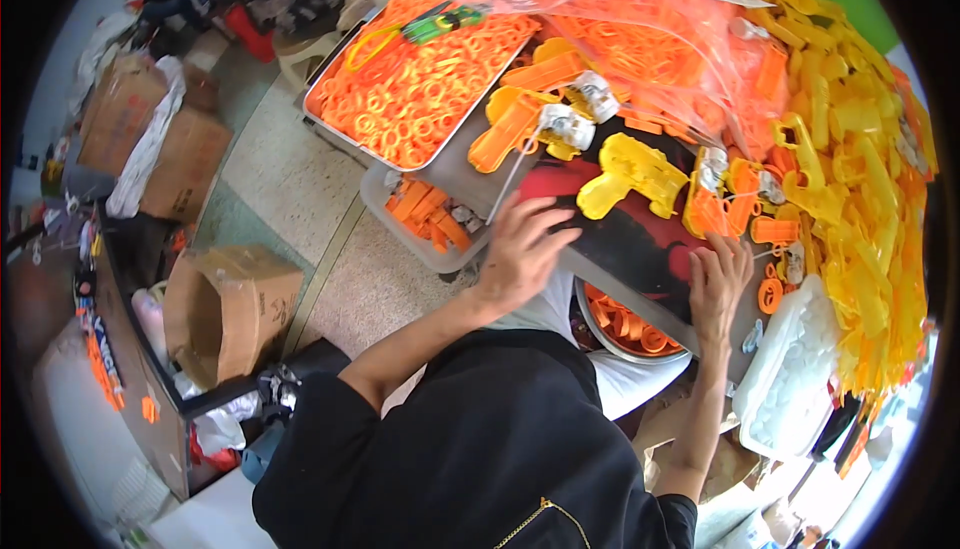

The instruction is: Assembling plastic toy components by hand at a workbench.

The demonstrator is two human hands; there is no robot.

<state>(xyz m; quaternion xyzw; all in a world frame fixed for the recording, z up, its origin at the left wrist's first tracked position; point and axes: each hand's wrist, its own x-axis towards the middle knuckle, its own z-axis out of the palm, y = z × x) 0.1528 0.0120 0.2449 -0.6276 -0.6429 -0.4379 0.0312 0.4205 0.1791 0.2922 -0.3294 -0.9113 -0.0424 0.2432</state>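
Observation:
A yellow plastic toy-gun shell (632, 175) lies on the dark red-and-black mat (635, 249) in front of me. My left hand (520, 257) hovers over the mat's left edge, fingers spread and holding nothing visible. At the right edge, my right hand (718, 284) has its fingers bent but apart. Its fingertips come close to an orange piece (708, 217) beside a yellow shell part; whether they touch it I cannot tell. Beyond the mat sit orange-and-yellow toy pieces (508, 129) with whitish, silvery parts (567, 129) on them.
A tray of orange rings (400, 99) stands at the far left, with green-handled cutters (445, 25) on it. Below it is a clear tub (375, 184) of orange parts. Yellow shells (860, 199) are heaped right, near a white tub (790, 374). A bowl of orange parts (630, 324) sits by my lap.

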